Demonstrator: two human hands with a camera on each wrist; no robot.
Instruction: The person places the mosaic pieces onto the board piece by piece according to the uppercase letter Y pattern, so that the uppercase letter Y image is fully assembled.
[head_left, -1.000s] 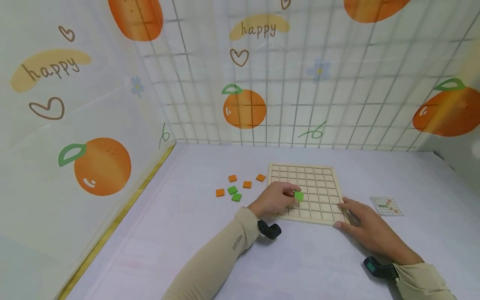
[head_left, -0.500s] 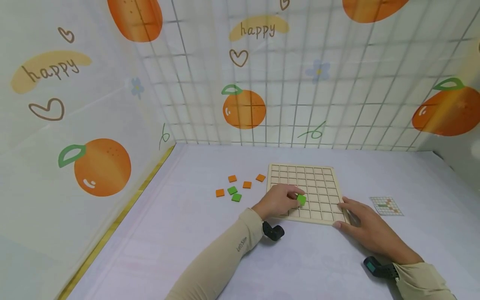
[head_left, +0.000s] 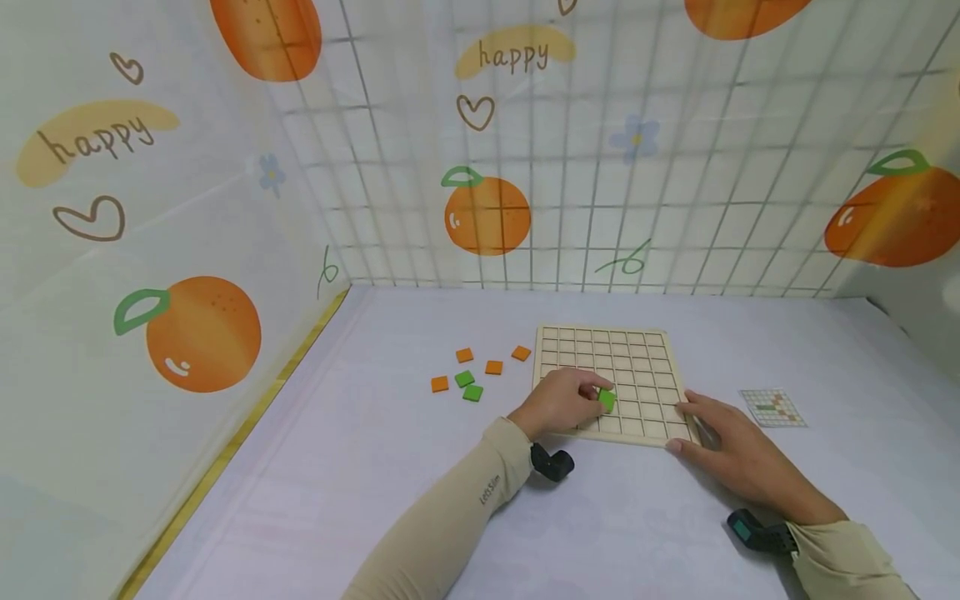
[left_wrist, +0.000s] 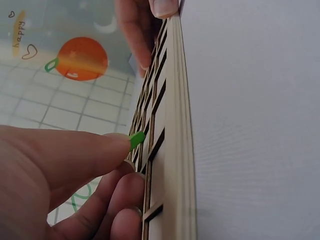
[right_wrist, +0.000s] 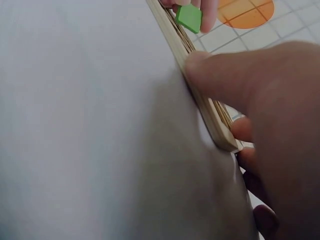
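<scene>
Two hands are at work on one wooden grid board [head_left: 607, 379], which lies flat on the white table [head_left: 375, 467] just right of centre in the head view. Your left hand [head_left: 562, 402] pinches a single green tile [head_left: 607, 401] between thumb and fingertip, low over the near rows of the board; from the left wrist the tile [left_wrist: 136, 140] shows edge-on, just beside the board [left_wrist: 175, 150], though you cannot tell whether it touches a cell. Your right hand [head_left: 731, 450] rests on the board's near right corner with its fingers fairly straight, thumb pressed against the edge [right_wrist: 200, 107], holding nothing; that view also catches the green tile [right_wrist: 189, 18] at the upper edge of the frame.

Six loose tiles lie left of the board, near it but apart: four orange tiles [head_left: 464, 355] and two green tiles [head_left: 472, 392], the green pair touching. One small pattern card [head_left: 772, 408] sits on the table right of the board. Each wrist wears one black camera.
</scene>
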